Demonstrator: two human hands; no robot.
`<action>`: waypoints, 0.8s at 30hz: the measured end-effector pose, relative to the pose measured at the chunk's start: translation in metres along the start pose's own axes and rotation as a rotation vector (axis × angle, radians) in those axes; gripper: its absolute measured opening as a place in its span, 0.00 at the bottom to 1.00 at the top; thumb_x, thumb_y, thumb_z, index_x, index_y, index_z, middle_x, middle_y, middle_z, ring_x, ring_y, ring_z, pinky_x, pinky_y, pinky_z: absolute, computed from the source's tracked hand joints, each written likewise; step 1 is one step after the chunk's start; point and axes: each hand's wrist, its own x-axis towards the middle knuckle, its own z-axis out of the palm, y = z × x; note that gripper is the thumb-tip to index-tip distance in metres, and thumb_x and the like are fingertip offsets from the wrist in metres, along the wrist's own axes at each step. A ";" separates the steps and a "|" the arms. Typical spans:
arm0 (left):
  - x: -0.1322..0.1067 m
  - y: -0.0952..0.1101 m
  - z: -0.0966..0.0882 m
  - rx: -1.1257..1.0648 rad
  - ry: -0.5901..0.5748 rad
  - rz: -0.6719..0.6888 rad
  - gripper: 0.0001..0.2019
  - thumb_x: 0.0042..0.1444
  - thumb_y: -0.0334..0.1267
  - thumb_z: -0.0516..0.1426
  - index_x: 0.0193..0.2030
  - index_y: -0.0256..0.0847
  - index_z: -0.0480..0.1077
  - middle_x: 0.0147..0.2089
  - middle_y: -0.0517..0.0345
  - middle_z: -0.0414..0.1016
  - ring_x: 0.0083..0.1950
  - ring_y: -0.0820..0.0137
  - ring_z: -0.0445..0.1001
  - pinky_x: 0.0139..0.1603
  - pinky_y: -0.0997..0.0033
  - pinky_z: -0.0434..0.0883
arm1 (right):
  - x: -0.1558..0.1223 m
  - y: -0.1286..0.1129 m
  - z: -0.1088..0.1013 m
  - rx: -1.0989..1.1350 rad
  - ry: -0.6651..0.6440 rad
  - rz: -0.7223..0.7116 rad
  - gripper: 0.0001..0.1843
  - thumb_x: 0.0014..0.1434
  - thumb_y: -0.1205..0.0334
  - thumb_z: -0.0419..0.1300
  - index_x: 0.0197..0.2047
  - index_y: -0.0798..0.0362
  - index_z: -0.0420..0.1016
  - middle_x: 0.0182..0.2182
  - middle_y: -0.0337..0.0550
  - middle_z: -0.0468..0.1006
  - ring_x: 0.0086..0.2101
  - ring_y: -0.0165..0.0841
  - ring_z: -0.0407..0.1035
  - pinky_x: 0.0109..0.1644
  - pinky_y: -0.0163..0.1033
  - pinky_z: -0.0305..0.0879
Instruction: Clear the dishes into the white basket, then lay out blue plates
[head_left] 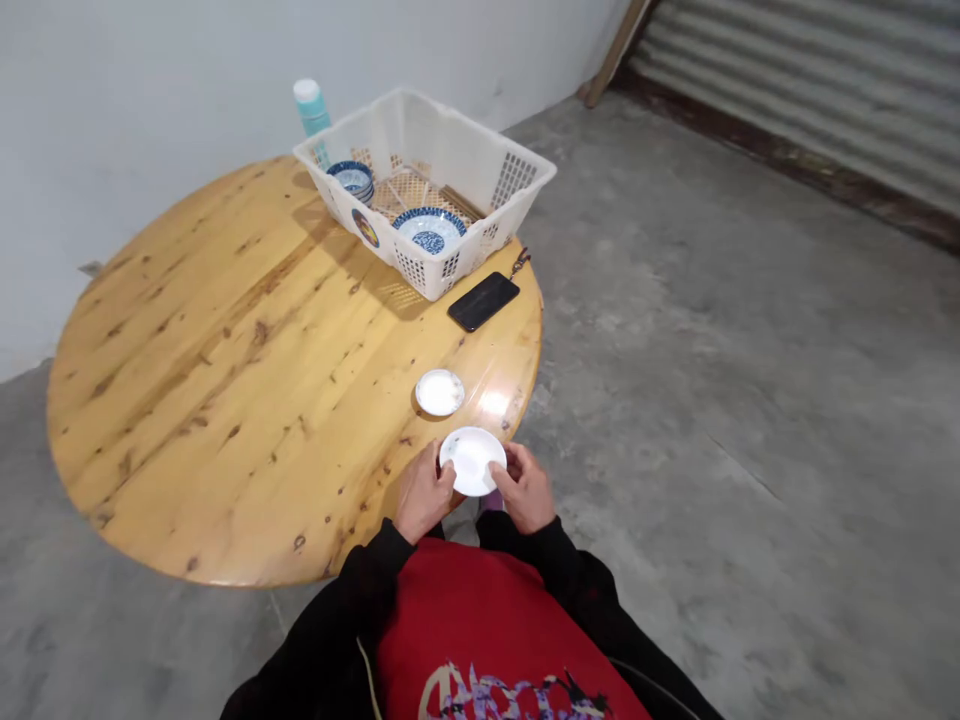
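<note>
- Centrally, your two hands hold a plate (473, 462), white and round, in front of your red shirt (472, 610), where the near edge of the table (195, 430) passes behind it in view.
- Your left hand (424, 492) grips the plate's left rim, thumb on the upper face, fingers partly hidden.
- Your right hand (527, 490) grips the opposite rim, its thumb also laid over the upper face; the grip is narrow, closed on the plate's thickness.
- Just beyond the held plate, a second, similar dish (440, 392) lies on the table.
- Farther off, a phone (484, 301), dark-screened, lies beside the basket, a strap (520, 262) at its far end.
- At the table's far side stands the basket (450, 130), white, containing stacked bowls (352, 178) and a blue-patterned piece (429, 230).
- Behind the basket's left corner stands a bottle (312, 108), turquoise with a white cap.
</note>
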 end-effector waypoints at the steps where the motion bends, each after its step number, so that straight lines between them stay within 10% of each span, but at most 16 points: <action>1: 0.006 0.001 0.000 -0.030 0.039 -0.025 0.16 0.63 0.36 0.50 0.56 0.38 0.68 0.46 0.51 0.79 0.42 0.66 0.75 0.44 0.69 0.68 | 0.013 -0.004 0.000 -0.008 -0.025 -0.010 0.21 0.54 0.50 0.56 0.46 0.55 0.72 0.40 0.50 0.82 0.39 0.39 0.77 0.45 0.43 0.74; 13: 0.075 0.026 0.015 0.059 0.429 -0.408 0.13 0.64 0.36 0.51 0.51 0.38 0.71 0.46 0.49 0.78 0.45 0.62 0.75 0.45 0.66 0.67 | 0.146 -0.025 0.012 -0.313 -0.371 -0.145 0.18 0.53 0.57 0.56 0.45 0.54 0.74 0.39 0.47 0.81 0.34 0.37 0.74 0.42 0.41 0.69; 24: 0.083 0.033 0.025 0.155 0.529 -0.611 0.19 0.64 0.34 0.48 0.58 0.34 0.70 0.54 0.40 0.76 0.56 0.55 0.73 0.55 0.60 0.68 | 0.170 -0.029 0.029 -0.642 -0.612 -0.359 0.18 0.58 0.61 0.56 0.50 0.57 0.74 0.43 0.53 0.77 0.43 0.41 0.71 0.49 0.42 0.66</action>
